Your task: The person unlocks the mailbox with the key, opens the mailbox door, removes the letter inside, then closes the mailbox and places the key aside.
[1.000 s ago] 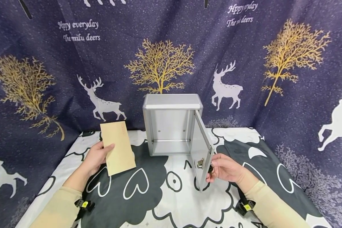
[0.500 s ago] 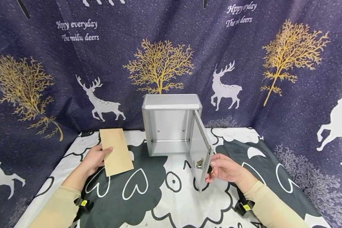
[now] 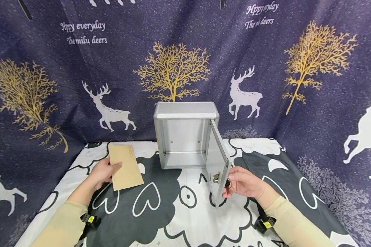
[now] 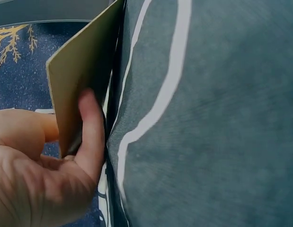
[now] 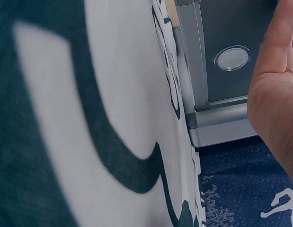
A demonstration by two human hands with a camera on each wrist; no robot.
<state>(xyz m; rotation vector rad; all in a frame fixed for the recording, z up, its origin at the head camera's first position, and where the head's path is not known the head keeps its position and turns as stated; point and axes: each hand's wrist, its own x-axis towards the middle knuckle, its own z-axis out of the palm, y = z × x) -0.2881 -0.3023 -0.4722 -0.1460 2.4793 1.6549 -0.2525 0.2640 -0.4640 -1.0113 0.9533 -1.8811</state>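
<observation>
My left hand (image 3: 103,172) holds a tan paper envelope (image 3: 125,168) by its left edge, thumb on top. The left wrist view shows fingers under the envelope (image 4: 84,71), close above the cloth. A silver metal letter box (image 3: 186,110) stands upright at the back middle, its door (image 3: 215,161) swung out to the right and its inside visible. Near the door's free edge is a metal lock (image 3: 216,178). My right hand (image 3: 245,181) pinches a small black-headed key (image 3: 227,182) on the outer side of that lock. The fingertips are partly hidden by the door.
A black and white patterned cloth (image 3: 201,219) covers the table. Dark blue fabric (image 3: 185,27) with deer and trees hangs behind the box and along both sides. The cloth between the envelope and the box is visible.
My left hand has lowered the envelope and tilted it flatter toward the cloth. The right hand, the door and the box have stayed in place.
</observation>
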